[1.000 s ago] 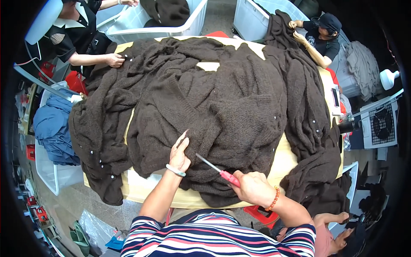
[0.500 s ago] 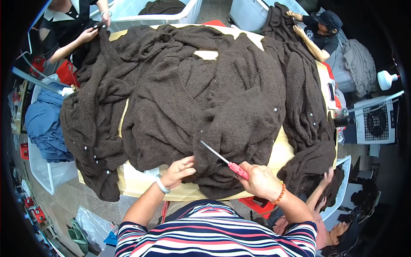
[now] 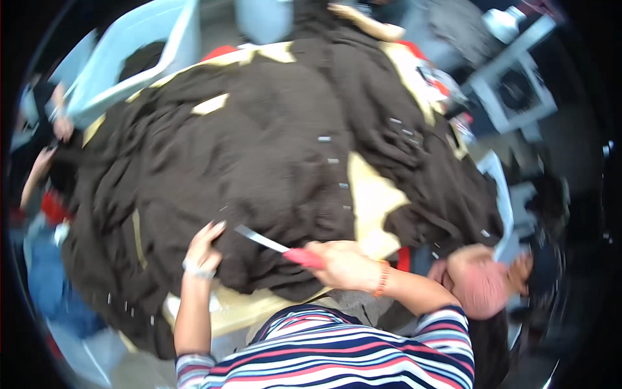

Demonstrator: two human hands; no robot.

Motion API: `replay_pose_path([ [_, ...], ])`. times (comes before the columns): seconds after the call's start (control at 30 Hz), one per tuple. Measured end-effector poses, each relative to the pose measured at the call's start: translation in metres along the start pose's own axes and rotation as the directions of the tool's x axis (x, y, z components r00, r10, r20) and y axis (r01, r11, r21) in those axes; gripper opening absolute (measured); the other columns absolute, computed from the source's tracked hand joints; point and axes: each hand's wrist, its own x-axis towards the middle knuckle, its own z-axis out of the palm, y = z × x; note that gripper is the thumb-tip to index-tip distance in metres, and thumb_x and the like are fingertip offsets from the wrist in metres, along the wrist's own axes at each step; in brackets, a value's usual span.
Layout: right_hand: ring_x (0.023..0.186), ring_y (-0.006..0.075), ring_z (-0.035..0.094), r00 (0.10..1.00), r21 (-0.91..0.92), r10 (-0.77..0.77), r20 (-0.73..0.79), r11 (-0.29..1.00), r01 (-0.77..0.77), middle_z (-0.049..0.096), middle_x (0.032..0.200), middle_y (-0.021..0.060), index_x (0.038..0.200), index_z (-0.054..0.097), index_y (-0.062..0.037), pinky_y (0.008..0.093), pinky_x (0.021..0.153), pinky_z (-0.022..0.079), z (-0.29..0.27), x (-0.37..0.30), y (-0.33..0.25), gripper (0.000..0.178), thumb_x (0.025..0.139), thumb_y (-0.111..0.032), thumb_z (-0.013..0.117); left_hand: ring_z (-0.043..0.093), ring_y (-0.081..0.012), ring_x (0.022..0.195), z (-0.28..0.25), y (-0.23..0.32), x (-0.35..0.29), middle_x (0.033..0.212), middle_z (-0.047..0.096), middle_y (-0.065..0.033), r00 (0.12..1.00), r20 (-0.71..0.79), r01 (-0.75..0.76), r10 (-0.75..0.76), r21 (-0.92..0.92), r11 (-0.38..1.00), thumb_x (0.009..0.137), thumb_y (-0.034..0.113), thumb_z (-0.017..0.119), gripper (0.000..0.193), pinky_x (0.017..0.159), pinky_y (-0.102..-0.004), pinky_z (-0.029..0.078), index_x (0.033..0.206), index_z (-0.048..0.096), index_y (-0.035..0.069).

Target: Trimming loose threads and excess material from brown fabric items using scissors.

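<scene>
A dark brown knitted cardigan (image 3: pixel 259 142) with several small shiny buttons lies spread in front of me. My right hand (image 3: pixel 346 264) is closed round the red handle of a tool (image 3: pixel 303 257) with a long thin metal shaft, much like a screwdriver. The shaft points up and left over the cloth. At the near edge of the cardigan, my left hand (image 3: pixel 205 249) has its fingers stretched out and apart, close to the tool's tip. Blur hides whether those fingertips touch the cloth.
More brown knitwear (image 3: pixel 414 155) covers the pale yellow table (image 3: pixel 372 188). White bins stand around it, one (image 3: pixel 184 45) at the far left. A co-worker's hand (image 3: pixel 63 128) is at left; a person in pink (image 3: pixel 479 285) bends close at my right. A bare forearm (image 3: pixel 369 23) reaches in at the far side.
The whole view has swung right and blurred. My left hand's fingers now point up the cloth, and the tool remains in my right hand. The person in pink shows more fully.
</scene>
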Motion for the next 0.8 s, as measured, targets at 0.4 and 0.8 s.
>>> replay_pose_path([
  [0.4,0.077,0.0382,0.067,0.952,0.051,-0.162,0.258,0.987,0.154,0.065,0.073,0.0222,0.092,0.058,0.0016,0.0473,0.066,0.053,0.003,-0.024,-0.019,0.020,0.084,-0.016,0.059,0.063,-0.0144,0.090,-0.015,-0.050,-0.016,0.104,0.068,-0.0068,0.883,0.018,-0.445,0.469,0.349,0.825,0.085,-0.002,0.067,0.025,0.084,-0.0296,0.050,0.110,0.064,-0.005],
  [0.8,0.075,0.0375,0.065,0.995,0.001,-0.081,0.058,0.997,0.081,0.065,0.077,0.0186,0.099,0.059,-0.0055,0.0458,0.068,0.051,0.010,-0.021,-0.011,0.021,0.084,-0.020,0.065,0.055,-0.0265,0.121,-0.025,0.002,0.014,0.127,0.060,-0.0127,0.988,0.151,-0.003,0.034,-0.206,0.979,0.097,0.035,0.057,0.046,0.103,-0.0444,0.045,0.128,0.055,0.000],
])
